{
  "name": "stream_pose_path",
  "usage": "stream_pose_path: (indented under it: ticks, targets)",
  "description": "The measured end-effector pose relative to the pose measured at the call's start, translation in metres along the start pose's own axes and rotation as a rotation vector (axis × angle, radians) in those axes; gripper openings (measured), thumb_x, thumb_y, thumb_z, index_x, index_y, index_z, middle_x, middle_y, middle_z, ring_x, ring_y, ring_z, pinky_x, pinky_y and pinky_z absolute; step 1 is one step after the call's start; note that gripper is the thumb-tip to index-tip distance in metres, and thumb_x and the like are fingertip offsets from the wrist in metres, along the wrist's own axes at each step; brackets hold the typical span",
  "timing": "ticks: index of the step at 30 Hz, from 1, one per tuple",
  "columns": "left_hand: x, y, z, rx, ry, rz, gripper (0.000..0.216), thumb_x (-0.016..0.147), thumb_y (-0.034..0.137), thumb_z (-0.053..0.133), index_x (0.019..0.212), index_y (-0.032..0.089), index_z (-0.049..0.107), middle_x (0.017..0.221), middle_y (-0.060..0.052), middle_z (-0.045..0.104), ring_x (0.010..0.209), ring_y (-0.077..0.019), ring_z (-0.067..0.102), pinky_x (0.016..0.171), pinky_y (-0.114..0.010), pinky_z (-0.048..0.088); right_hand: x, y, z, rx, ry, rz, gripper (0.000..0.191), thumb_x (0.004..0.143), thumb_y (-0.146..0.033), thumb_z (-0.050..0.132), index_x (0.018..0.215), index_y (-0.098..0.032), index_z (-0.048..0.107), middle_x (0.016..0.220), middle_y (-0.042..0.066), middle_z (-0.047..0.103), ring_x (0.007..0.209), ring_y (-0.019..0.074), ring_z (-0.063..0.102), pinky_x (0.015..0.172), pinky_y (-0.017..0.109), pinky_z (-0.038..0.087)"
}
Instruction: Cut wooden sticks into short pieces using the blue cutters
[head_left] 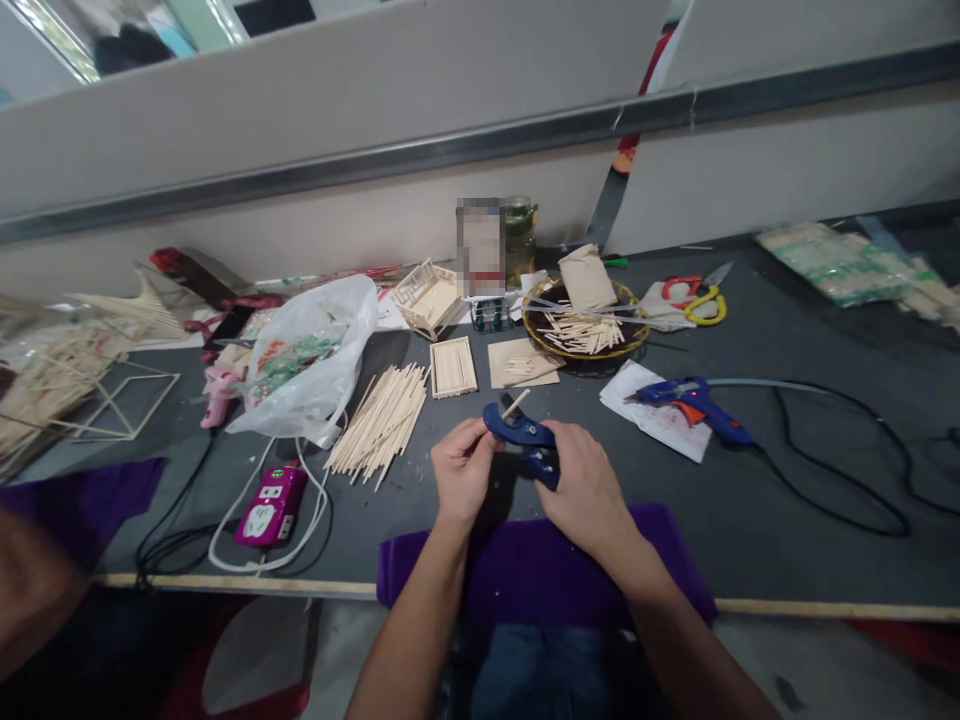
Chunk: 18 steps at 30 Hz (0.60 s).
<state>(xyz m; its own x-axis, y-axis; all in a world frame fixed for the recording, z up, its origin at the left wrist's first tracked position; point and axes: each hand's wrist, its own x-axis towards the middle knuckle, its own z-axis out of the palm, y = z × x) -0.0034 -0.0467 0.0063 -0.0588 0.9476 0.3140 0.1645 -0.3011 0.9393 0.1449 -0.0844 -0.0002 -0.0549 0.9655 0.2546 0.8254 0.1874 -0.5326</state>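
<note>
My right hand [581, 485] is closed around the blue handles of a pair of cutters [523, 432], just above a purple cloth [540, 570] at the table's near edge. A short wooden stick [515, 404] sits in the cutter's jaws, pointing up and to the right. My left hand [461, 470] is pinched at the left end of the cutters, fingers curled by the stick's lower end. A loose bundle of long wooden sticks [382, 420] lies on the dark table to the left of my hands.
A blue glue gun [694, 400] rests on white paper at right, its black cord looping away. A round basket [585, 325] holds cut sticks. Also present: a stick panel [452, 366], scissors [694, 298], a plastic bag [311, 355], a pink power strip [270, 505], and stick frames [82, 370] at left.
</note>
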Motion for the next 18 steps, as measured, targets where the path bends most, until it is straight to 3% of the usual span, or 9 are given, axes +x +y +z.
stream_pose_path:
  ticks: [8, 18]
  targets:
    - [-0.008, -0.001, 0.001, 0.287, 0.028, 0.347, 0.016, 0.085, 0.013, 0.055, 0.082, 0.016, 0.07, 0.072, -0.003, 0.066, 0.068, -0.0123, 0.06, 0.065, -0.023, 0.046, -0.002, 0.002, 0.003, 0.108, 0.047, -0.007, 0.047, 0.068, -0.012, 0.05, 0.115, -0.016, 0.046, 0.103, 0.013, 0.056, 0.1, 0.0297, 0.053, 0.086, 0.044, 0.044]
    - [-0.017, 0.003, -0.006, 0.526, 0.057, 0.687, 0.031, 0.081, 0.004, 0.055, 0.107, 0.017, 0.065, 0.086, -0.01, 0.07, 0.077, -0.0161, 0.065, 0.071, -0.028, 0.052, -0.006, 0.0, 0.002, 0.238, 0.124, -0.11, 0.04, 0.072, -0.007, 0.048, 0.11, -0.018, 0.047, 0.099, 0.011, 0.057, 0.097, 0.0263, 0.055, 0.086, 0.044, 0.047]
